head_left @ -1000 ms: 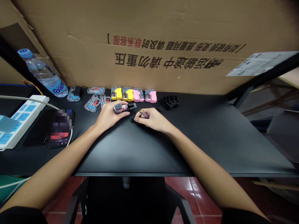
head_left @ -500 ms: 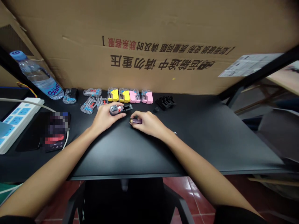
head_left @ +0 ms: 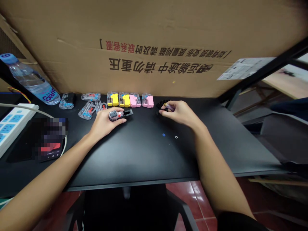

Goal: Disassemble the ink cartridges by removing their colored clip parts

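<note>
My left hand (head_left: pixel 102 123) is closed around a small clear plastic gadget (head_left: pixel 116 115) with red inside, a dark square end and a black tab sticking out to the right. It is held just above the black tabletop. Farther right, my right hand (head_left: pixel 181 112) pinches a short purple stick-like thing with a gold end (head_left: pixel 169 106); its exact kind I cannot make out. Those fingers are over a cluster of black plastic parts (head_left: pixel 160 104), partly hiding them. Clear gadgets with blue and red insides (head_left: pixel 88 110) lie behind my left hand.
Yellow (head_left: pixel 113 99) and pink gun-shaped pieces (head_left: pixel 147 101) line the cardboard box (head_left: pixel 163 25). A water bottle (head_left: pixel 36 81), a white power strip (head_left: pixel 14 123) and a phone (head_left: pixel 51 150) are at left. A blue disc (head_left: pixel 164 135) and a white ring (head_left: pixel 176 137) lie mid-table.
My right hand has moved right and away from me to the black parts, carrying the purple thing. My left hand keeps its gadget. The view has shifted slightly right, and the blue disc now shows.
</note>
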